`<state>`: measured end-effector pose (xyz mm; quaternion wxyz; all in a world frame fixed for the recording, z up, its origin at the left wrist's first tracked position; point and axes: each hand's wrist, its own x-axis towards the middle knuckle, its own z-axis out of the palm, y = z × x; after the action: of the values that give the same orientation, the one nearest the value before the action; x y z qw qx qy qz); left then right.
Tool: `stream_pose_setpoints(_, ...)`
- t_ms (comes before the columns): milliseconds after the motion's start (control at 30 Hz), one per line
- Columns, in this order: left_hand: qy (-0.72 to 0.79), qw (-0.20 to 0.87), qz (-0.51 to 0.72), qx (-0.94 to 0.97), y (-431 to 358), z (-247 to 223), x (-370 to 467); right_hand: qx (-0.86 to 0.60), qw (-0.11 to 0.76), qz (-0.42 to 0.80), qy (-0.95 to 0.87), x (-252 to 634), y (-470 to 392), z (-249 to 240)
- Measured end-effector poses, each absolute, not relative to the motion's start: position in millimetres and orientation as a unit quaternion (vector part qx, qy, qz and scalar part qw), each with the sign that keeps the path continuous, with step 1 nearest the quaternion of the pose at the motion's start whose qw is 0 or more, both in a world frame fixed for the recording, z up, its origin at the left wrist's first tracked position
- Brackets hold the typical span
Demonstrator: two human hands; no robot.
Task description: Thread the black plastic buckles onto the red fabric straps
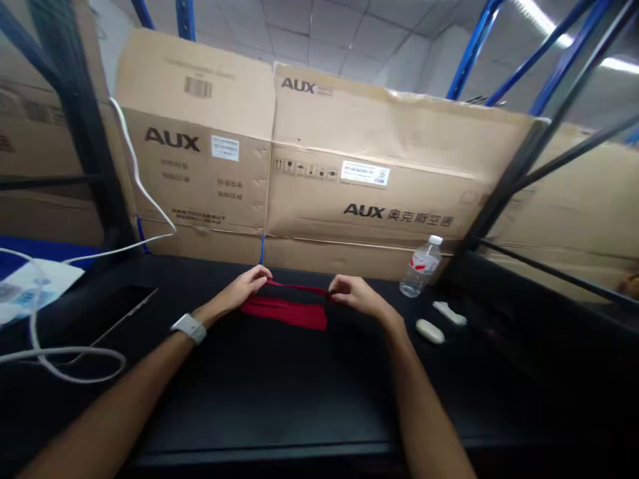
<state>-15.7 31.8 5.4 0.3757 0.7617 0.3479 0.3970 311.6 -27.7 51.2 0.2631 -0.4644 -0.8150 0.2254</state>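
Note:
A red and black cloth (287, 313) lies on the black tabletop (269, 399), its dark part hard to tell from the surface. My left hand (251, 282), with a pale watch on the wrist, pinches the far left corner. At the far right corner my right hand (357, 294) has thumb and fingers closed on the cloth's edge. Between the two hands a thin red strip along the far edge runs nearly straight. A wider red band lies flat nearer to me.
A clear plastic bottle (422, 266) stands at the back right, near a white rounded object (430, 330) and a small white piece (450, 313). White cable (80, 380) loops at the left by a dark flat device (112, 313). Cardboard boxes (309, 206) wall off the back.

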Motion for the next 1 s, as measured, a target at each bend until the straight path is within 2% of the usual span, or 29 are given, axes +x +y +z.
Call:
stream_pose_setpoints(133,0.363,0.345,0.323,0.803,33,-2,-19,-0.553,0.196,0.232,-0.776,343,-20,41)
stream_pose_setpoints(300,0.354,0.362,0.295,0.810,28,0,-18,-0.529,0.156,0.280,-0.785,340,-16,29)
stream_pose_setpoints(533,0.344,0.425,0.295,0.783,27,10,-17,-0.533,0.103,0.262,-0.798,338,-17,31)
stream_pose_setpoints(600,0.335,0.441,0.314,0.771,28,9,-16,-0.539,0.127,0.204,-0.807,334,-17,32)
stream_pose_setpoints(733,0.300,0.467,0.345,0.757,24,9,-9,-0.499,0.227,0.083,-0.832,300,-21,29)
stream_pose_setpoints(800,0.292,0.479,0.348,0.751,19,10,-3,-0.453,0.265,0.071,-0.848,273,-26,26)
stream_pose_setpoints(1000,0.272,0.493,0.351,0.748,7,12,13,-0.380,0.303,0.040,-0.873,213,-41,18)
